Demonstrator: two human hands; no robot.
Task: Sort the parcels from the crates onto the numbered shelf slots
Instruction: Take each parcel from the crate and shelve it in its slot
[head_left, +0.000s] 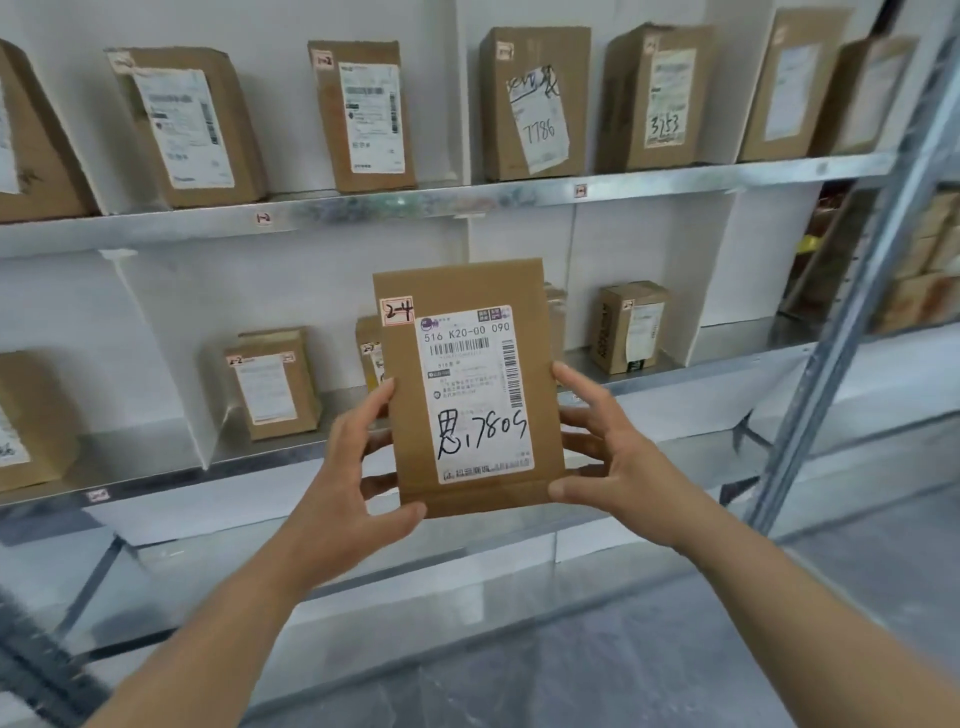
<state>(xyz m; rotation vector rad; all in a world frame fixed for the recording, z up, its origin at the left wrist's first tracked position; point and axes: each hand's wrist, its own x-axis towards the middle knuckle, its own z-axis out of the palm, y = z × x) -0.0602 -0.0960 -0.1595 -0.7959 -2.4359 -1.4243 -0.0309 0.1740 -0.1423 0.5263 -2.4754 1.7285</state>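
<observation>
A brown parcel (470, 387) is held upright in front of the middle shelf (675, 374), label facing the camera, tagged 2-4. It is pinched at its left edge by the left hand (353, 467), thumb at the bottom corner, and at its right edge by the right hand (618, 462), fingers (576, 382) spread. More parcels (535, 104) are stood on the upper shelf (467, 200) above it, between white dividers (161, 358). A grey metal upright (852, 312) is seen right of the parcel.

Brown parcel (467, 384) with white label (475, 395), black handwriting; grey metal shelf (415, 202).
</observation>
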